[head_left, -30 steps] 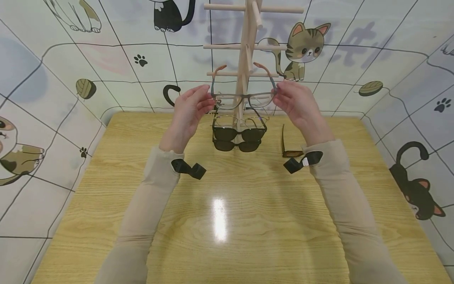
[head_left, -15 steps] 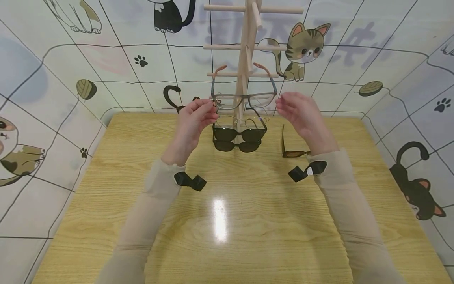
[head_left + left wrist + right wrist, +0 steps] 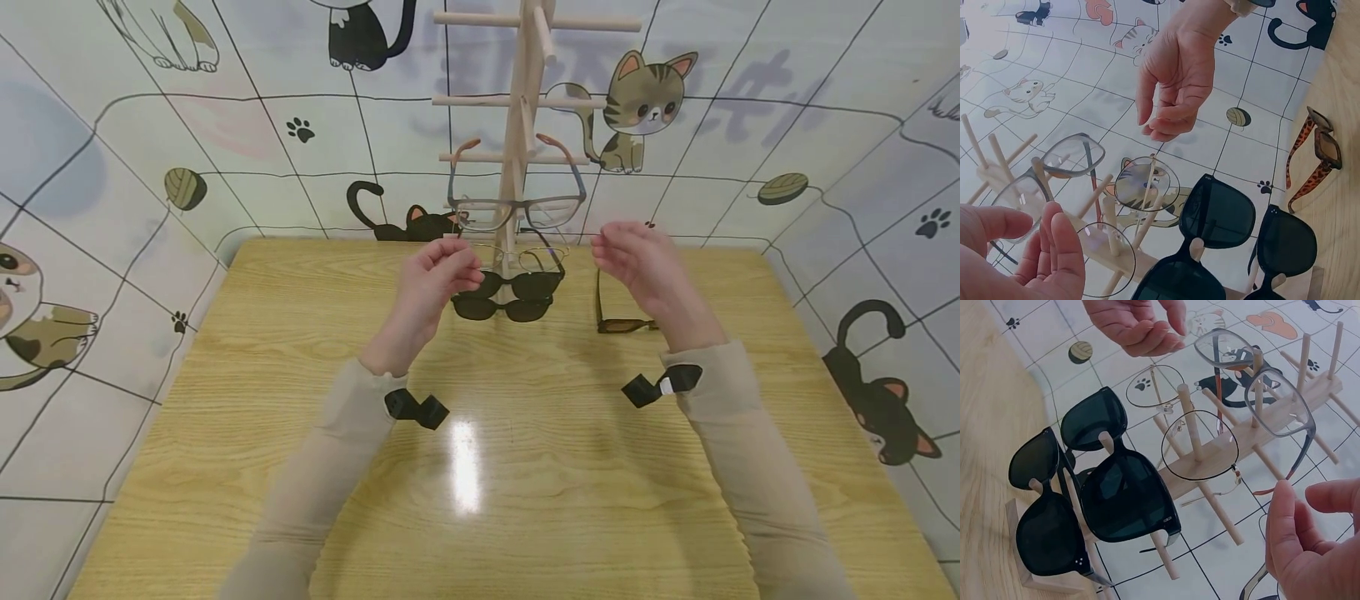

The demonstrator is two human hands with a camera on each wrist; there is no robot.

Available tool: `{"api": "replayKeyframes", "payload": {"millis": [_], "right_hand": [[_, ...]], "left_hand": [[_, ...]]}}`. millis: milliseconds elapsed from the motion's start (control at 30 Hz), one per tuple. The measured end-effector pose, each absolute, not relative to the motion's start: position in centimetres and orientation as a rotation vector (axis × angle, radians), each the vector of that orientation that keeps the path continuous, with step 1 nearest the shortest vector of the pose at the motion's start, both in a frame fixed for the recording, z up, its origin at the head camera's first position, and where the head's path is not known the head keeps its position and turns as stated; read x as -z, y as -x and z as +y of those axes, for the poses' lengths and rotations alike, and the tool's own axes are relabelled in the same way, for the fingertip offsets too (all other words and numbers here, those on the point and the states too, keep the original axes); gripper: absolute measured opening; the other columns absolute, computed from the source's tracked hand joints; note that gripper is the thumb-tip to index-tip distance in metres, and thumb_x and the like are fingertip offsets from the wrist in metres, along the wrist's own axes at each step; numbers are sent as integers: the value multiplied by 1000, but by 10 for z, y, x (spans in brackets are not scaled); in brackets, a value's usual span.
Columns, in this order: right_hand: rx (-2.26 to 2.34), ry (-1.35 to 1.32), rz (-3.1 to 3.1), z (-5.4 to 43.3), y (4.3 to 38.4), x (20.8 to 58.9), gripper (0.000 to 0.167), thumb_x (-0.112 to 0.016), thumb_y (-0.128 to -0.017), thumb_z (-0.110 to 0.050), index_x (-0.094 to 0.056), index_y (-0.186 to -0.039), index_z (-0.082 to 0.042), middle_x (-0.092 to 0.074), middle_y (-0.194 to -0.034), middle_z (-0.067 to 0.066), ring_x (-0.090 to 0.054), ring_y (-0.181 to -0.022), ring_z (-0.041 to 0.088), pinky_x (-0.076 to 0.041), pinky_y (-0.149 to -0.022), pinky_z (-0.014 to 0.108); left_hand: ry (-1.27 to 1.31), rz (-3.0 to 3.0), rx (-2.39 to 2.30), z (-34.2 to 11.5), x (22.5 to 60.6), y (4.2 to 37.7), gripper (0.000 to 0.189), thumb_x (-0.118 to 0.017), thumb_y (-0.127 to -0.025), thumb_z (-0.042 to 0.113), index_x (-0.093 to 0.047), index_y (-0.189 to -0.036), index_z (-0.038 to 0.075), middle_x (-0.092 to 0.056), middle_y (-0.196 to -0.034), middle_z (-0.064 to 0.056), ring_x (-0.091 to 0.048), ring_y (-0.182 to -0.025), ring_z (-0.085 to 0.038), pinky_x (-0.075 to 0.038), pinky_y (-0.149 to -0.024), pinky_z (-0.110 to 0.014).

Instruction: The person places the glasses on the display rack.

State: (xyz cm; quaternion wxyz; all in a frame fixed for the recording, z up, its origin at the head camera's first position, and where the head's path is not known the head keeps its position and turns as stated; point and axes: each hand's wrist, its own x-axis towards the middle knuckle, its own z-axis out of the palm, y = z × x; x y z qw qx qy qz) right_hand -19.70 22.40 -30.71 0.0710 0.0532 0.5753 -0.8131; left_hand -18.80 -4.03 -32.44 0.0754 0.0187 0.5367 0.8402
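Note:
Grey-framed eyeglasses (image 3: 513, 204) with orange temple tips rest on a peg of the wooden display stand (image 3: 522, 75). My left hand (image 3: 432, 292) is below and left of them, fingers loosely curled around nothing; it overlaps the edge of the upper dark sunglasses (image 3: 536, 285) in the head view. To the right, my right hand (image 3: 647, 279) is also apart from the eyeglasses, fingers relaxed and holding nothing. Thin wire-rimmed glasses (image 3: 1219, 450) hang between the grey pair and the upper sunglasses. A second dark pair of sunglasses (image 3: 527, 310) sits lowest on the stand.
Tortoiseshell sunglasses (image 3: 617, 326) lie on the wooden table (image 3: 540, 500), right of the stand and partly behind my right hand. Bare pegs (image 3: 480, 101) stick out higher on the stand. A cat-patterned wall covering (image 3: 262, 167) stands behind the table.
Both hands have let go of the grey eyeglasses' sides and drawn back down toward me, the left also shifting right. The eyeglasses have stayed on the stand.

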Motion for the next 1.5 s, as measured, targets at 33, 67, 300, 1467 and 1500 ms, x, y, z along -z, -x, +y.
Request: {"api": "replayKeyframes", "payload": {"millis": [33,67,300,1467,1500], "right_hand": [[2447,-156,1729,225,196,308,4,-62,-91,-7,-62,-92,-4,-67,-87,6,-64,-77,14,-54,-73,20],[2449,-151,1728,227,195,309,4,-62,-91,-7,-62,-92,-4,-67,-87,6,-64,-77,14,-54,-72,20],[2450,-116,1738,240,187,316,4,-60,-92,-6,-62,-92,-3,-66,-85,6,-64,-76,13,-54,-74,21],[2563,-208,1620,304,154,355,12,-54,-93,0,-66,-89,-2,-68,-84,9,-66,-77,15,-55,-73,23],[2559,-218,1628,306,153,357,12,-54,-93,0,-65,-90,-2,-68,-85,8,-66,-77,15,-55,-73,23]], "left_hand": [[-70,1606,-2522,-39,325,188,7,-54,-92,-3,-58,-90,2,-63,-71,-3,-61,-58,-10,-53,-59,-20],[-83,1603,-2524,-38,326,187,7,-53,-92,-4,-58,-90,1,-63,-71,-3,-61,-58,-10,-53,-59,-20],[-137,1594,-2501,-28,329,183,6,-53,-92,-5,-58,-92,-2,-64,-72,-3,-61,-59,-10,-53,-59,-20],[-226,1630,-2214,58,378,160,16,-57,-90,-4,-56,-103,-14,-61,-74,-3,-61,-60,-8,-55,-61,-22],[-221,1631,-2207,61,380,159,15,-57,-90,-4,-57,-102,-14,-61,-74,-5,-61,-60,-8,-55,-62,-23]]}}
